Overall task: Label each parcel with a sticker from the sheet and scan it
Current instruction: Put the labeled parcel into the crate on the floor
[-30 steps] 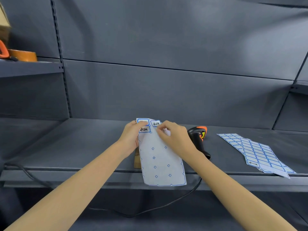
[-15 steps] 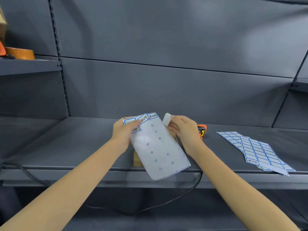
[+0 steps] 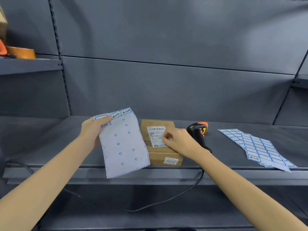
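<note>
The small brown cardboard parcel [image 3: 160, 142] lies flat on the dark grey metal shelf [image 3: 50, 139], just below the middle of the view. Its top face carries a white shipping label with a barcode [image 3: 155, 133], and a smaller white label [image 3: 170, 160] sits on its near side face.

At the parcel's nine o'clock, touching or just overlapping its left edge, hangs the mostly stripped white sticker sheet with a blue border [image 3: 124, 144] — only a few blue-framed stickers with black handwriting are left, in its top rows. The left hand [image 3: 92, 132] holds this sheet by its upper left corner, thumb clamped across the top stickers and fingers behind it.

The right hand [image 3: 177, 141] rests on the parcel's top face at its three o'clock edge, fingertips [image 3: 164, 139] drawn together and pressing on the shipping label. Whether a sticker lies under them cannot be told.

At the parcel's two o'clock, behind the right hand, the black and orange handheld barcode scanner [image 3: 198, 130] lies on the shelf; its black cable [image 3: 166, 200] drops over the shelf's front edge.

Well apart at three o'clock lie two overlapping full sheets of blue-framed white stickers [image 3: 257, 147] — one sticker near the lower end bears handwriting.

At ten o'clock, on a higher shelf [image 3: 30, 65], stands a brown roll of tape [image 3: 21, 52].
</note>
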`<state>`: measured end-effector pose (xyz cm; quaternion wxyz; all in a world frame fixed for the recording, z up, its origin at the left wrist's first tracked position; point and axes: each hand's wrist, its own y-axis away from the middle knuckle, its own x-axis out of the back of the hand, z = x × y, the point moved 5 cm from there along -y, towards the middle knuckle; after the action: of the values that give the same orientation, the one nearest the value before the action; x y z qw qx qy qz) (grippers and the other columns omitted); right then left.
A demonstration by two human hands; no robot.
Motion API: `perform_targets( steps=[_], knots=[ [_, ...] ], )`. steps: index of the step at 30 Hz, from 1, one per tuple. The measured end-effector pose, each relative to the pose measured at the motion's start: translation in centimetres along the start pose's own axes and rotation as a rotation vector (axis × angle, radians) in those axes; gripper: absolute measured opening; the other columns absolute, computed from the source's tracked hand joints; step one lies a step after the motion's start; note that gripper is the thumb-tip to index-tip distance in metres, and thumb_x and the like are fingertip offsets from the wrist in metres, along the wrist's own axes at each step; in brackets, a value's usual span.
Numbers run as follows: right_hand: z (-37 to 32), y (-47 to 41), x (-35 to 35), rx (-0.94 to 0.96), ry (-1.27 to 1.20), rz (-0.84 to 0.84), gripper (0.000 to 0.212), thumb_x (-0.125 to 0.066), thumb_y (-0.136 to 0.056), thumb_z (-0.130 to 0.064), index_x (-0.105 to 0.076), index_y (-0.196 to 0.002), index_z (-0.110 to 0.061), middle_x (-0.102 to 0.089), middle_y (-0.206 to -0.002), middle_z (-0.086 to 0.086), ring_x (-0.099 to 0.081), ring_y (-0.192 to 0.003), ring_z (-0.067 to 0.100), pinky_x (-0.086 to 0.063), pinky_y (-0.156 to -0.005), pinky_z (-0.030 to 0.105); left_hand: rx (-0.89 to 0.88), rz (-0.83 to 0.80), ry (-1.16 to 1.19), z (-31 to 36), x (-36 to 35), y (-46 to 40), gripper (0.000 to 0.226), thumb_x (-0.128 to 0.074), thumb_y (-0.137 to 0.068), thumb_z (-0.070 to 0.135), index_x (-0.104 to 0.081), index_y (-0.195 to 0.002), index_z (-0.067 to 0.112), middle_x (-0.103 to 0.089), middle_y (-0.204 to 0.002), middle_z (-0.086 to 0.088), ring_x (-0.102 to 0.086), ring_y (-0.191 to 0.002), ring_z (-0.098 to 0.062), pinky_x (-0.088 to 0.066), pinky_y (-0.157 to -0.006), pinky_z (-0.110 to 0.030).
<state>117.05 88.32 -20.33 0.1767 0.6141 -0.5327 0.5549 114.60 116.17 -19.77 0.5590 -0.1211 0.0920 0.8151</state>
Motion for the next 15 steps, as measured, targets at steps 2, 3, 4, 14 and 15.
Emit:
perform_targets(
  steps=[2,3,4,14,15],
  knots=[
    [-0.5,-0.4,0.5,0.055,0.09,-0.101,0.015,-0.055,-0.093,-0.034,-0.065,-0.088,-0.025,-0.067,-0.084,-0.009,-0.059,-0.073,0.007,-0.048,-0.066,0.023,0.012,0.003,0.001,-0.3,0.2,0.0,0.023,-0.072,-0.08,0.007,-0.068,-0.103,0.007,-0.071,-0.1,-0.014,-0.068,-0.07,-0.023,-0.058,-0.067,-0.033],
    [-0.6,-0.5,0.9,0.074,0.107,-0.18,0.021,-0.053,-0.094,-0.038,-0.064,-0.081,-0.025,-0.063,-0.076,-0.012,-0.055,-0.067,0.004,-0.044,-0.062,0.021,0.016,0.004,-0.003,-0.5,0.2,0.1,0.021,-0.072,-0.08,0.007,-0.067,-0.1,0.008,-0.07,-0.102,-0.015,-0.068,-0.073,-0.025,-0.058,-0.074,-0.037],
    [-0.6,-0.6,1.4,0.076,0.116,-0.272,0.031,-0.05,-0.095,-0.044,-0.059,-0.07,-0.027,-0.056,-0.064,-0.014,-0.049,-0.058,0.001,-0.038,-0.057,0.019,0.019,0.007,-0.011,-0.6,0.3,0.2,0.02,-0.072,-0.08,0.007,-0.067,-0.099,0.009,-0.07,-0.104,-0.016,-0.066,-0.076,-0.027,-0.056,-0.081,-0.042],
    [-3.7,-2.0,3.0,-0.214,-0.785,-0.236,0.039,-0.051,-0.095,-0.048,-0.062,-0.116,-0.017,-0.069,-0.116,-0.001,-0.065,-0.103,0.01,-0.052,-0.093,0.028,-0.064,-0.165,0.003,1.3,-4.6,2.5,0.027,-0.072,-0.08,0.007,-0.067,-0.107,0.006,-0.073,-0.093,-0.012,-0.07,-0.071,-0.021,-0.059,-0.061,-0.029],
    [-4.3,-2.0,2.5,-0.232,-0.896,-0.242,0.038,-0.054,-0.094,-0.044,-0.063,-0.115,-0.014,-0.071,-0.112,-0.001,-0.067,-0.099,0.012,-0.054,-0.087,0.026,-0.072,-0.185,0.006,1.5,-5.5,2.8,0.026,-0.072,-0.08,0.006,-0.067,-0.106,0.006,-0.072,-0.094,-0.012,-0.069,-0.074,-0.022,-0.059,-0.064,-0.03]
  ],
)
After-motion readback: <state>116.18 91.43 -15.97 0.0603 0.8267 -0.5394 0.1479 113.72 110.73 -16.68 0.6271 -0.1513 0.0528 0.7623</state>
